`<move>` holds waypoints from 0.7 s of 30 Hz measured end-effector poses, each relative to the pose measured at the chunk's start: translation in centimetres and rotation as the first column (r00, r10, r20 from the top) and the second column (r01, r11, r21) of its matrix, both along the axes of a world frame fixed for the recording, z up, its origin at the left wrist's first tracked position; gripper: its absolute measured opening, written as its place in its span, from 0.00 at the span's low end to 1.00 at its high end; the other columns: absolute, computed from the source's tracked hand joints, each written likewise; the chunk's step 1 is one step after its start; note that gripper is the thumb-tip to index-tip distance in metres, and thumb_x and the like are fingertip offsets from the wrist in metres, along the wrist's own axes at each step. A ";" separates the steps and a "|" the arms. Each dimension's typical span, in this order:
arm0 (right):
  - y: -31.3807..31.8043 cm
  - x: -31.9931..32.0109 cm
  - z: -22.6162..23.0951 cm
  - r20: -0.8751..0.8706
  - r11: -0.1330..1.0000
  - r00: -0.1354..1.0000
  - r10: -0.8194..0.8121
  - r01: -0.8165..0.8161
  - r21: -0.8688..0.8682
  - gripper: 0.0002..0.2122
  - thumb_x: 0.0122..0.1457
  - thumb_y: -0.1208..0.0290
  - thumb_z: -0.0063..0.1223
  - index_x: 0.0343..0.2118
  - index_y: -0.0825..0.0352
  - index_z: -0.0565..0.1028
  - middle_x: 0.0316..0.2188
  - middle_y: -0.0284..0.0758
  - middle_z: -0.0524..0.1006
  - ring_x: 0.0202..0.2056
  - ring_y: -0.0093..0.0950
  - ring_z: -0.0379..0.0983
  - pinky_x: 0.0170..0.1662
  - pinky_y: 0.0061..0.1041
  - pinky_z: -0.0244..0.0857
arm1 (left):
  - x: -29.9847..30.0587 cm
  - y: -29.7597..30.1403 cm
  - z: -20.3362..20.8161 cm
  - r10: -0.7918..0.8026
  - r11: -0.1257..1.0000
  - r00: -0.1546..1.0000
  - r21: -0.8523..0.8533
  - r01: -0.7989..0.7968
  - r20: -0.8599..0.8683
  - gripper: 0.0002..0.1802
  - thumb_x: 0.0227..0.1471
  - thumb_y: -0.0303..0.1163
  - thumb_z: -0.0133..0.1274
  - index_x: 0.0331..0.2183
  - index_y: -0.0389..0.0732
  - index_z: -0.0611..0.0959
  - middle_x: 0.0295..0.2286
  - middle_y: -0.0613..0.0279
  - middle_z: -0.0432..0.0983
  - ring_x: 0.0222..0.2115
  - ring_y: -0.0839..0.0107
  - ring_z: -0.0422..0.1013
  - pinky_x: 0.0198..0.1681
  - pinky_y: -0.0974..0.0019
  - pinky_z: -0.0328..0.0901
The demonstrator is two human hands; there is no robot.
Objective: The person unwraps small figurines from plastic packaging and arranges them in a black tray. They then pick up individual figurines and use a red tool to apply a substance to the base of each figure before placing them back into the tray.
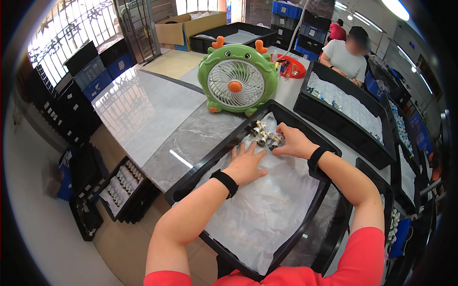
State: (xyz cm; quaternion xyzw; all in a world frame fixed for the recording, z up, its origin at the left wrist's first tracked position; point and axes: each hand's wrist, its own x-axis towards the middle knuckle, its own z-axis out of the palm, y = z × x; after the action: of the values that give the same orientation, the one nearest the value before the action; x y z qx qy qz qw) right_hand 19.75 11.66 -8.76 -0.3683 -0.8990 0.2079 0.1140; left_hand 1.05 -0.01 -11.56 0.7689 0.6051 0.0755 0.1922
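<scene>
Red sleeves (369, 255) and the bare forearms of the worker lie nearest the camera, reaching from the near edge over a black tray (210, 158). This tray sits at an angle on a grey marbled table (174, 157) and is lined with a crumpled white sheet (267, 209). Small figurines (262, 139), pale with dark and golden parts, are grouped at the tray's far end, on the lining; their finer detail is too small to tell.

Left hand (245, 165): palm down on the sheet, fingers spread apart, just nearer than the figurines. Right hand (295, 142): thumb and fingers curved about the rightmost part of the group, with figurines between them; whether they are clamped on one cannot be told. Each wrist carries a black band.

Beyond the tray's far end stands a green animal-shaped fan (234, 86) with orange horns and hub. On the right, a second black tray (336, 124) holds a white lining with small blue-and-white items along its edges. A co-worker in a white top (346, 61) is at its far side. On the left, at floor level, a black crate (143, 202) holds rows of small pieces on white lining.
</scene>
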 end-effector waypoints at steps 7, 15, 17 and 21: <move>-0.5 -0.2 0.1 0.059 1.000 0.998 -0.019 0.020 -0.019 0.29 0.39 0.57 0.67 0.39 0.71 0.67 0.35 0.46 0.74 0.37 0.41 0.73 0.41 0.33 0.65 | 0.1 -0.1 0.4 -0.015 1.000 1.000 -0.015 0.015 0.011 0.33 0.48 0.50 0.54 0.56 0.57 0.68 0.60 0.46 0.46 0.61 0.38 0.40 0.60 0.38 0.38; 2.4 2.2 0.7 -0.081 0.989 0.986 -0.145 0.148 0.030 0.21 0.50 0.66 0.57 0.45 0.71 0.68 0.38 0.50 0.75 0.40 0.42 0.73 0.44 0.33 0.66 | 0.1 -0.1 -0.1 -0.024 0.999 0.999 0.025 0.023 0.036 0.34 0.48 0.50 0.54 0.56 0.54 0.67 0.61 0.45 0.46 0.61 0.39 0.40 0.60 0.37 0.37; 3.4 3.5 0.9 0.016 0.987 0.988 -0.153 0.152 0.041 0.20 0.49 0.68 0.57 0.44 0.71 0.70 0.39 0.49 0.75 0.41 0.42 0.73 0.44 0.33 0.66 | 0.2 0.0 -0.1 -0.032 0.999 0.999 0.029 0.031 0.032 0.34 0.48 0.50 0.54 0.56 0.53 0.67 0.61 0.45 0.45 0.61 0.39 0.40 0.60 0.37 0.37; 3.3 3.4 0.8 0.109 0.990 0.990 -0.090 0.077 0.121 0.20 0.45 0.67 0.60 0.42 0.70 0.72 0.38 0.46 0.75 0.40 0.42 0.73 0.44 0.35 0.67 | 0.2 -0.2 0.4 -0.027 1.000 0.999 -0.004 0.027 0.024 0.35 0.47 0.50 0.55 0.57 0.53 0.67 0.61 0.45 0.44 0.61 0.39 0.40 0.60 0.37 0.36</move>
State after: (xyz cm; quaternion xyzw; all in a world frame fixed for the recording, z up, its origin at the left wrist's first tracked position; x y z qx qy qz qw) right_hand 23.19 15.00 -7.98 -0.4097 -0.8984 0.1286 0.0923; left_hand 1.23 -0.22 -11.16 0.7755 0.5926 0.0809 0.2020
